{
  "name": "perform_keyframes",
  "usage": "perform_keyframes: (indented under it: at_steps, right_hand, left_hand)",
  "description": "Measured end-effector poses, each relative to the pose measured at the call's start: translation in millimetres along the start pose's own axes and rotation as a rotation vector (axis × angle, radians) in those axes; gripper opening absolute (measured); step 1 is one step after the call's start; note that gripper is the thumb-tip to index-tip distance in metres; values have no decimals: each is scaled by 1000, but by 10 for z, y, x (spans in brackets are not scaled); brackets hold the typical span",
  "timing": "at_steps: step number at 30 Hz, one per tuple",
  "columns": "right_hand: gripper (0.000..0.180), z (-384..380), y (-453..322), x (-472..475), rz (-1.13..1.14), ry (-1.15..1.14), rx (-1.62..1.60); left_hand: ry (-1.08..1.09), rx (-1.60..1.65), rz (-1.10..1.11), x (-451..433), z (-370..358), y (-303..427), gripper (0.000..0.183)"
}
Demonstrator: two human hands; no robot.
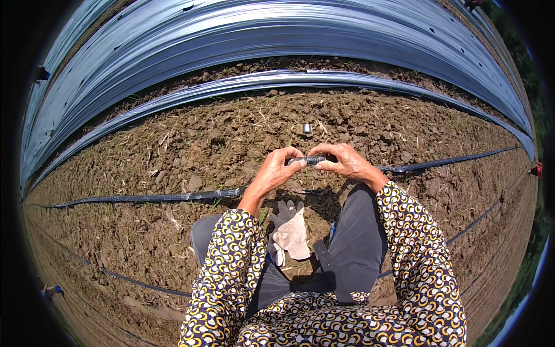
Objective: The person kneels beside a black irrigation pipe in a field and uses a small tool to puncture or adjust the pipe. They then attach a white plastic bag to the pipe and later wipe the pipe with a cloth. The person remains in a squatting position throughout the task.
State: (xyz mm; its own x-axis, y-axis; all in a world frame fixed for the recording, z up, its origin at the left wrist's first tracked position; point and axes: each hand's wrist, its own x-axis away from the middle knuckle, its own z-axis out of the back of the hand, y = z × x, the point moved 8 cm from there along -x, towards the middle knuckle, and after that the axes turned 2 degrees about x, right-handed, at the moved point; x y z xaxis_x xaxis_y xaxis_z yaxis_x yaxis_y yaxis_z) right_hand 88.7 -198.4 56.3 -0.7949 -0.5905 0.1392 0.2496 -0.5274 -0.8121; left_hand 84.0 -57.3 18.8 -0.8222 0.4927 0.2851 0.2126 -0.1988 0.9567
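A black plastic pipe coupling (313, 160) bridges my two hands above the tilled soil. My left hand (279, 167) pinches one end of it between thumb and fingers, along with what looks like a tape end. The other end is gripped by my right hand (342, 160), whose fingers partly hide it. A flat black drip tape (212, 194) runs from the left towards my left wrist. More black drip tape (433, 164) extends to the right from behind my right wrist. Both tape ends near the coupling are largely covered by my hands.
Work gloves (291, 232) lie on the soil between my knees. A small slender tool (308, 191) rests below my hands, partly in shadow. A short silver-and-black piece (307, 129) lies beyond them. Silvery plastic mulch film (277, 39) spans the far side; a narrow film strip (277, 80) lies nearer.
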Motion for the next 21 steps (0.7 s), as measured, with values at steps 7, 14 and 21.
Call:
perform_keyframes:
  at_steps: [7,14,21]
  right_hand:
    - [32,-15,58,4,-20,2,-28]
    - [30,-42,91,-2,19,16,91]
    - [29,-13,42,6,20,41,66]
  left_hand:
    - [26,9,-5,-15,-6,-89,24]
    - [42,-119,-7,20,0,-18,28]
    - [68,-194,-91,31,-30,112,34]
